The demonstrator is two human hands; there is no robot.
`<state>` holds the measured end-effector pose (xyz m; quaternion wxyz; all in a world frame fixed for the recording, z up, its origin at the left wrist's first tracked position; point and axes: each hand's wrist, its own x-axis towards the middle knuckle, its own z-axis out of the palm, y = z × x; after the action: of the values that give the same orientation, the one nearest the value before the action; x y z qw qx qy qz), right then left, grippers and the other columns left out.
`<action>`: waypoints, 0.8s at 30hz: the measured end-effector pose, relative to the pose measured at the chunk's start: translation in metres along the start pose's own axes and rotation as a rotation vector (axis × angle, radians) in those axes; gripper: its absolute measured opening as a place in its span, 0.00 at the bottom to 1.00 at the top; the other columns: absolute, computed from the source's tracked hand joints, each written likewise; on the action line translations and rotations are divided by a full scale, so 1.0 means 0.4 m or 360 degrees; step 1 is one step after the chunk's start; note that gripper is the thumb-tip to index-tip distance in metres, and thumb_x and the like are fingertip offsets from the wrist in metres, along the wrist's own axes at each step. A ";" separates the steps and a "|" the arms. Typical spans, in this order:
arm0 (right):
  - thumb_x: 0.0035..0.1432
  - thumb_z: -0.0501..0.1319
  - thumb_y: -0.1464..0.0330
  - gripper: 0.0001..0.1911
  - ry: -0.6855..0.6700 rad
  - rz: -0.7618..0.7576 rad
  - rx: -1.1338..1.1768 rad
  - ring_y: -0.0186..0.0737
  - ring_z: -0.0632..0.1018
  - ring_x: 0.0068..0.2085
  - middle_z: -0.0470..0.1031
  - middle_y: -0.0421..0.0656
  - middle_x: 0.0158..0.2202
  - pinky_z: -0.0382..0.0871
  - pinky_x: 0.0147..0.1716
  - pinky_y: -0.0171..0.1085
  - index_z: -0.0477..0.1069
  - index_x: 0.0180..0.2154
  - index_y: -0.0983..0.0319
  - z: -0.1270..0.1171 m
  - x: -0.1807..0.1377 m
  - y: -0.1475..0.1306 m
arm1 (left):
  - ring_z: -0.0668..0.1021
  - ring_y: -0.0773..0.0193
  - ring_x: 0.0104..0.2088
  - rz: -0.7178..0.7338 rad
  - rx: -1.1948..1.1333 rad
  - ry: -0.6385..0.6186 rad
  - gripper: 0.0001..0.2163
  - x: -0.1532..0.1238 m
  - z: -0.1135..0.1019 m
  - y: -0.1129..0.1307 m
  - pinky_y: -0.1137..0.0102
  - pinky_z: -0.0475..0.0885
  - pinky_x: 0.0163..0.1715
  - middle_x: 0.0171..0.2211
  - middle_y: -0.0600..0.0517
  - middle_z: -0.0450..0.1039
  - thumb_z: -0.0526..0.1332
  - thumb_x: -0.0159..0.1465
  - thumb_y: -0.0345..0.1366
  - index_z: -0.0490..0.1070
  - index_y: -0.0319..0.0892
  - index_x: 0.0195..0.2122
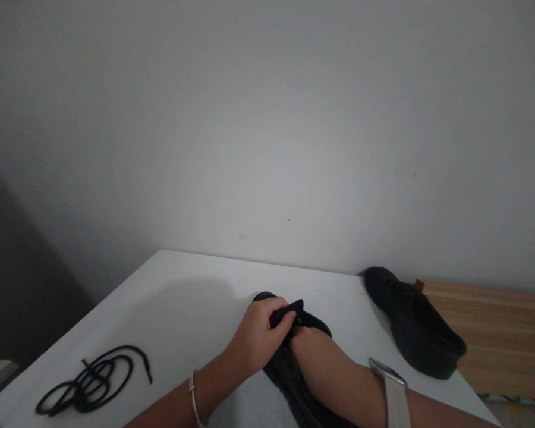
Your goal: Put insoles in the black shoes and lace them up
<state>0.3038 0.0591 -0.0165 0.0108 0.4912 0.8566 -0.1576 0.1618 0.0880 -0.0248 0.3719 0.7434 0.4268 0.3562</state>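
Lower centre: left hand (265, 333) pinches raised black flap (298, 307) of smooth black low-cut shoe (288, 373), right hand (314, 351) inside, grip hidden; likely opening-up step, needs flap steady.

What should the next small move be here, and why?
Perhaps ease the right hand back from the near shoe: its fingers appear tucked inside, out of sight, while the left hand pinches the raised flap. Both hands are occupied, and the loose lace lies untouched.
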 end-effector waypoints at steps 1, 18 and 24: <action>0.56 0.51 0.83 0.21 0.0002 -0.0006 0.0008 0.43 0.81 0.44 0.80 0.55 0.43 0.72 0.45 0.36 0.77 0.45 0.70 -0.007 -0.007 -0.002 | 0.72 0.62 0.30 0.0015 0.0011 -0.0004 0.12 0.000 -0.001 -0.001 0.70 0.62 0.31 0.26 0.52 0.71 0.56 0.65 0.37 0.72 0.40 0.28; 0.50 0.65 0.79 0.08 -0.0638 -0.0591 -0.0380 0.40 0.80 0.31 0.82 0.48 0.30 0.63 0.24 0.31 0.81 0.34 0.68 -0.097 -0.033 -0.034 | 0.76 0.61 0.35 0.0293 0.0116 -0.0364 0.11 0.055 -0.037 0.029 0.71 0.66 0.36 0.32 0.51 0.77 0.54 0.67 0.35 0.76 0.41 0.34; 0.56 0.61 0.79 0.09 -0.0375 -0.0647 0.0118 0.33 0.78 0.31 0.81 0.42 0.30 0.65 0.30 0.28 0.79 0.34 0.64 -0.131 -0.060 -0.025 | 0.78 0.60 0.39 0.0292 0.0170 -0.0389 0.11 0.027 -0.057 0.029 0.70 0.68 0.42 0.38 0.49 0.80 0.55 0.68 0.34 0.78 0.40 0.40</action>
<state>0.3148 0.0487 0.0400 0.0606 0.2868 0.9244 -0.2440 0.1509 0.0990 -0.0018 0.3468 0.8358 0.3271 0.2723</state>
